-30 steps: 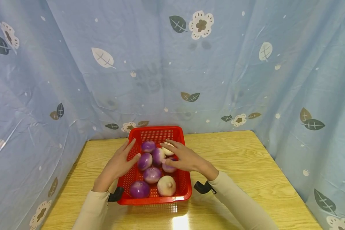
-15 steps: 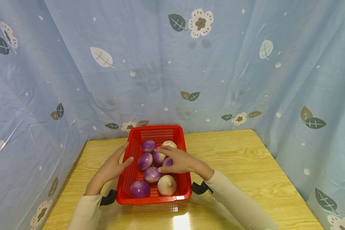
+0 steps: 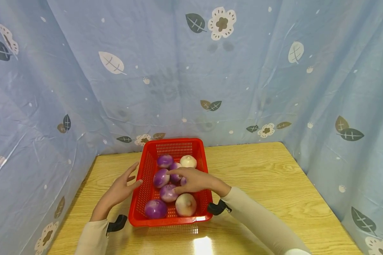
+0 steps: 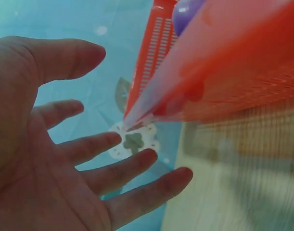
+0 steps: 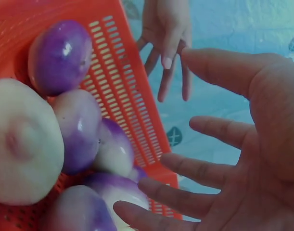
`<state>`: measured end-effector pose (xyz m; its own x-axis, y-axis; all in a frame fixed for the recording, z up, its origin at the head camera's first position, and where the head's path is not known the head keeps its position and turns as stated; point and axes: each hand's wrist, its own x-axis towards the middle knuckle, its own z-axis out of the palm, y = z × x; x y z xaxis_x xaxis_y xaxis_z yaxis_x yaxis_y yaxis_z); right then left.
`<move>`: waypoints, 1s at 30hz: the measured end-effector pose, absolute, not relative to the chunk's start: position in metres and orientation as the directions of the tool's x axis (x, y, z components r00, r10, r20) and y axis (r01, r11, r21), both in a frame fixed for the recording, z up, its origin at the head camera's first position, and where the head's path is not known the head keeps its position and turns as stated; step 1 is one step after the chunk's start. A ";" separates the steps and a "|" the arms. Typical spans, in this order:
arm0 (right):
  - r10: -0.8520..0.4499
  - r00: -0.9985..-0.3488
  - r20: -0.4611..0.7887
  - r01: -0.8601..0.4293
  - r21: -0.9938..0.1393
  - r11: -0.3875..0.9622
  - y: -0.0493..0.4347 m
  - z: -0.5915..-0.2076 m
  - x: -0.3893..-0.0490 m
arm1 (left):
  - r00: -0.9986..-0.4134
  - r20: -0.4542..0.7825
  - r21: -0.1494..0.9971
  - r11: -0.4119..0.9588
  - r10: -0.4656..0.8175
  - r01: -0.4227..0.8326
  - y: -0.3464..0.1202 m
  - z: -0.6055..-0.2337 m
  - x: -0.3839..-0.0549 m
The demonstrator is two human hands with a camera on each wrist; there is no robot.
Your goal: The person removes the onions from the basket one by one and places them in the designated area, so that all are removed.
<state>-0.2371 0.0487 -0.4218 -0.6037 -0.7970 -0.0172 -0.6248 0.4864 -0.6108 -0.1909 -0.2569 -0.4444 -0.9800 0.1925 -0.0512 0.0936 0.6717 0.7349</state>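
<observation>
Several purple-and-white turnips lie in a red plastic basket (image 3: 170,221) on the table. Over the basket's right half, my right hand (image 3: 194,180) hovers with fingers extended, hiding part of a turnip beneath it. The right wrist view shows that hand's (image 5: 267,178) spread fingers holding nothing, beside a pale turnip (image 5: 29,144) and a purple turnip (image 5: 60,57). Just outside the basket's left rim is my left hand (image 3: 119,191), fingers relaxed and apart. In the left wrist view its palm (image 4: 41,178) faces the basket wall and has nothing in it.
The basket stands on a wood-grain table (image 3: 255,184), near its back edge. A blue patterned curtain (image 3: 153,71) hangs behind and on both sides. Both wrists carry black camera mounts.
My left hand has drawn back from above the basket to outside its left rim. My right hand has shifted slightly left and toward me. The turnips stay in place.
</observation>
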 end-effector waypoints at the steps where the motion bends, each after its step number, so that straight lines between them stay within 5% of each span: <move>1: -0.797 -0.604 -0.020 -0.618 -0.619 0.484 0.047 -0.422 -0.237 | -0.979 -0.053 0.747 0.658 0.198 0.093 -0.257 -0.446 -0.191; 12: -0.814 -0.574 -0.093 -0.630 -0.585 0.511 0.031 -0.429 -0.246 | -0.952 -0.156 0.929 0.368 0.262 -0.051 -0.268 -0.465 -0.190; 30: -0.741 -0.615 -0.269 -0.465 -0.636 0.616 0.013 -0.449 -0.246 | -0.922 -0.226 0.970 0.159 0.316 -0.183 -0.276 -0.486 -0.191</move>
<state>-0.2456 0.0130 -0.4491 -0.6151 -0.7411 -0.2689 -0.4649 0.6164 -0.6355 -0.1908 -0.2760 -0.4861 -0.9217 0.3157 -0.2256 -0.1829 0.1592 0.9702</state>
